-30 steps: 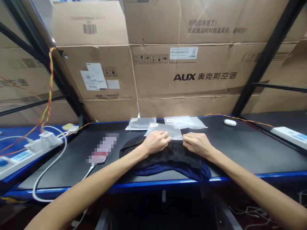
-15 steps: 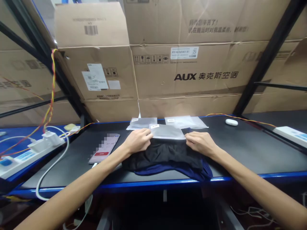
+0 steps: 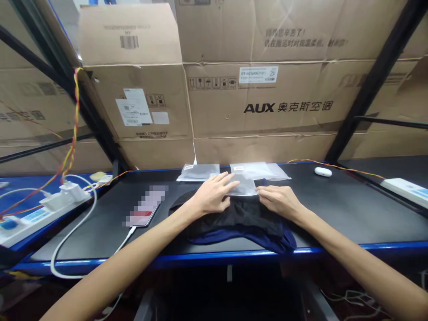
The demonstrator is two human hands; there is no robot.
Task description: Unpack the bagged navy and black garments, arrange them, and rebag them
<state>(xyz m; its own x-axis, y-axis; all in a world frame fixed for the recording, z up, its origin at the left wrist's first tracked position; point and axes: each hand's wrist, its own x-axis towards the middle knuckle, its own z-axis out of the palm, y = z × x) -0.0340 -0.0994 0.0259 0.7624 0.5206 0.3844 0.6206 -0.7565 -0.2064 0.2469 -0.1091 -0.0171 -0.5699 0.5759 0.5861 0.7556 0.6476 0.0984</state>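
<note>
My left hand [image 3: 215, 194] lies open over a frosted plastic bag [image 3: 245, 186], its fingers spread across the bag's left part and hiding its label. The fingers of my right hand [image 3: 278, 200] are closed in a pinch at the bag's right corner. Beneath the bag and both hands is a black garment [image 3: 237, 218], crumpled on the black table mat. A dark blue garment [image 3: 281, 238] shows under its front and right edges. Behind lie more frosted bags, one at the left [image 3: 197, 172] and an overlapping group at the right [image 3: 264, 170].
A phone [image 3: 147, 209] with a white cable lies left of the garments. White power strips [image 3: 50, 209] sit at the left and right. A small white case [image 3: 323, 171] rests at the back right. Cardboard [image 3: 284, 98] walls the back between black posts [image 3: 368, 89].
My left hand has let go of the bag's left corner and moved right, opening flat over the bag. My right hand stays at the right corner.
</note>
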